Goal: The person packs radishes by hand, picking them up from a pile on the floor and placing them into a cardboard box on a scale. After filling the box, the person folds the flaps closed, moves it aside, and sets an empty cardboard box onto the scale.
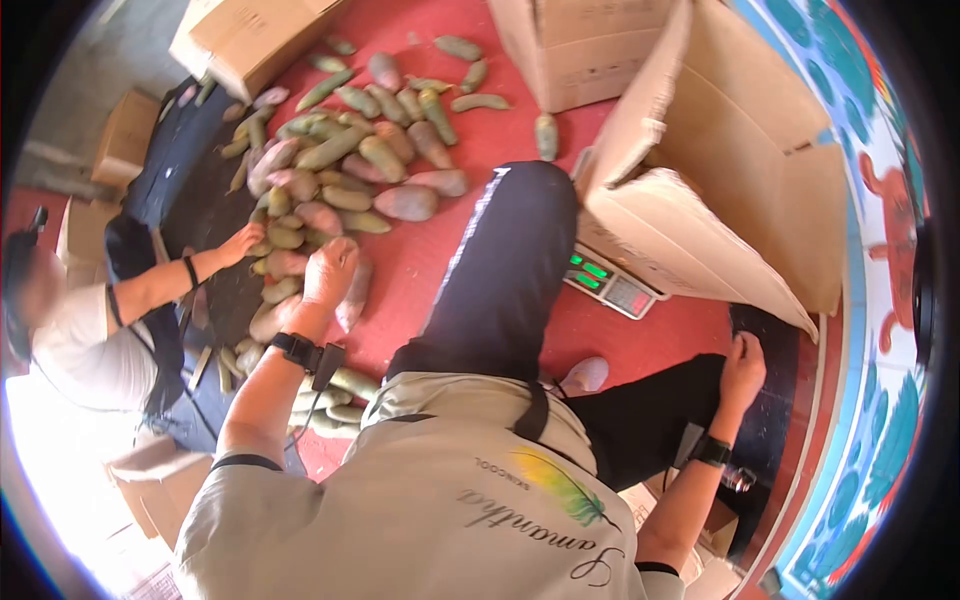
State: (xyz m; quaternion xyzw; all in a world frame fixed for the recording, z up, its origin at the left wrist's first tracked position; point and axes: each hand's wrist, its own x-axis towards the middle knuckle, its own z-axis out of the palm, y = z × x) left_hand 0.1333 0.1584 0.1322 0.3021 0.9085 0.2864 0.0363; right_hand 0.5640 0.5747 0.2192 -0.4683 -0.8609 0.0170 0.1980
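Observation:
My left hand [330,272] is over the right edge of a vegetable pile [340,150], its fingers curled. What they hold, if anything, is hidden. A pinkish tapered vegetable [354,296] lies right beside that hand. The pile mixes long green-brown vegetables with fat pinkish ones on a red floor. Beside my bent right knee, my right hand [742,372] hangs with its fingers curled in and nothing visible in them. Nearest to it is the lower flap of a large open cardboard box [720,130]. Under this box stands a scale [610,282] with green digits lit.
Across the pile at left, another person reaches a hand [243,243] to the vegetables. More cardboard boxes stand at top centre [590,50], top left [250,40] and lower left [165,485]. A painted wall [885,300] borders the right side.

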